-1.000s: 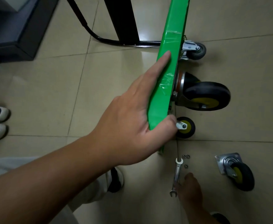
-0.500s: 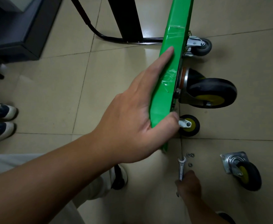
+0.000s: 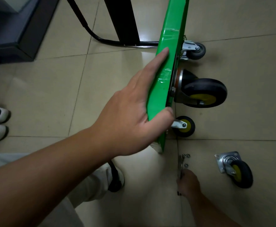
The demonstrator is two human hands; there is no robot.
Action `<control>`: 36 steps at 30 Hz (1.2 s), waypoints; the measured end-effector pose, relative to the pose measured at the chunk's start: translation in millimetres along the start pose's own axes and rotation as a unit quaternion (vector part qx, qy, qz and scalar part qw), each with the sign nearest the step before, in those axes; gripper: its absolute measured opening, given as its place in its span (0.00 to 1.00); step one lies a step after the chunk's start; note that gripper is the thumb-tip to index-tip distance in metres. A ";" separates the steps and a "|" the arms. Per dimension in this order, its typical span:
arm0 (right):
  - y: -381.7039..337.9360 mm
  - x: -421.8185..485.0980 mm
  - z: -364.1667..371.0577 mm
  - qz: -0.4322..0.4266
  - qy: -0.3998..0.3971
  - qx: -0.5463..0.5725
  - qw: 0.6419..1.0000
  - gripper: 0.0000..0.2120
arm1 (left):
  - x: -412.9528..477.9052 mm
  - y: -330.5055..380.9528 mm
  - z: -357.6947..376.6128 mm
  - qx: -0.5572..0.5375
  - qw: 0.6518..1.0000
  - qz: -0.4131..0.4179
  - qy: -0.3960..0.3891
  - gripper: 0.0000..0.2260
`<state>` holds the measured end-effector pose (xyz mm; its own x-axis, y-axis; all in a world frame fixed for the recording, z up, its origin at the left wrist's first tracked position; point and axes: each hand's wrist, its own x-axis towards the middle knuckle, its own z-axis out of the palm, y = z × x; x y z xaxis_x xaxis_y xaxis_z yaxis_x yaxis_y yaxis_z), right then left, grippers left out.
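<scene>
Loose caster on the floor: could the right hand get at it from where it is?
Probably yes: only bare tile lies between the right hand and the loose caster beside it, though that hand grips the wrench and would need to free its fingers.

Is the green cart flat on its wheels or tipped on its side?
Tipped on its side: the green cart stands on edge, its large caster pointing sideways, left hand holding it.

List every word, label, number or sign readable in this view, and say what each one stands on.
None: no text can be read anywhere in this view.
green board: plain, with only clear tape patches and no print.
wrench: blurred, so any size marks are unreadable.
loose caster: no legible stamp on the plate or wheel.
</scene>
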<state>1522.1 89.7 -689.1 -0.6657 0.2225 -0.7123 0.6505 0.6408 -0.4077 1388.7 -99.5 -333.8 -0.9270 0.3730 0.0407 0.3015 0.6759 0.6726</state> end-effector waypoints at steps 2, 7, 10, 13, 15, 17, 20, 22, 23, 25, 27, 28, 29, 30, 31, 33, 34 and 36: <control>-3.6 -5.2 -15.7 -0.028 0.008 0.025 0.999 0.05 | -0.1 -0.1 -0.1 0.006 1.000 -0.002 -0.003 0.39; -21.5 -15.0 -60.5 -0.101 0.060 0.048 0.992 0.09 | -2.5 2.6 -0.3 0.016 1.000 -0.015 0.008 0.38; -40.0 -26.7 -101.1 -0.146 0.073 0.036 0.986 0.07 | -1.4 5.3 -1.5 0.023 1.000 -0.004 0.002 0.37; -74.8 -51.4 -164.3 -0.193 0.101 -0.017 0.976 0.08 | -1.5 9.3 -4.0 0.026 1.000 -0.007 -0.003 0.36; -99.8 -76.3 -210.0 -0.219 0.120 -0.026 0.968 0.06 | -2.4 10.8 -4.4 0.026 0.999 -0.012 -0.015 0.37; -123.2 -108.8 -249.2 -0.242 0.131 -0.002 0.961 0.08 | -4.6 13.9 -5.2 0.021 0.999 -0.015 -0.027 0.38; -150.0 -171.8 -287.4 -0.284 0.162 0.052 0.944 0.07 | -10.3 20.7 -5.9 0.029 0.999 -0.015 -0.043 0.38; -155.5 -212.0 -296.2 -0.300 0.166 0.108 0.933 0.10 | -15.1 24.8 -5.8 0.043 0.997 -0.011 -0.055 0.37; -154.8 -228.3 -296.5 -0.296 0.158 0.145 0.931 0.13 | -18.1 26.7 -5.4 0.046 0.997 -0.008 -0.058 0.38; -151.6 -252.6 -292.1 -0.288 0.147 0.211 0.922 0.19 | -24.1 30.3 -2.8 0.047 0.997 -0.003 -0.060 0.38; -148.4 -257.8 -281.0 -0.291 0.144 0.254 0.911 0.19 | -27.1 31.0 0.6 0.042 0.997 0.004 -0.057 0.38; -147.5 -254.3 -273.1 -0.288 0.143 0.277 0.906 0.19 | -28.1 29.8 1.6 0.038 0.998 0.004 -0.056 0.38; -147.7 -249.9 -264.5 -0.282 0.148 0.307 0.897 0.18 | -27.7 27.5 1.9 0.037 0.998 0.004 -0.056 0.38; -146.8 -243.7 -256.0 -0.277 0.156 0.335 0.887 0.16 | -26.6 24.9 1.0 0.044 0.997 0.009 -0.058 0.38; -145.8 -238.1 -248.1 -0.274 0.165 0.357 0.878 0.14 | -25.6 21.8 -0.6 0.058 0.996 0.016 -0.060 0.36; -145.1 -230.3 -235.1 -0.284 0.174 0.369 0.868 0.09 | -20.2 15.9 -4.7 0.078 0.995 0.026 -0.060 0.32; -145.3 -228.3 -229.0 -0.295 0.171 0.362 0.868 0.08 | -15.2 12.6 -5.6 0.073 0.996 0.025 -0.056 0.30; -148.8 -226.7 -217.9 -0.319 0.173 0.337 0.869 0.06 | -2.5 8.8 -4.8 0.045 0.998 0.007 -0.038 0.27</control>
<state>1496.5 103.9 -342.5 -0.9634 0.2629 -0.0517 0.0975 0.1642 -0.9816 1392.6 -97.5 -324.4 -0.9037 0.4281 -0.0082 0.3373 0.7235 0.6023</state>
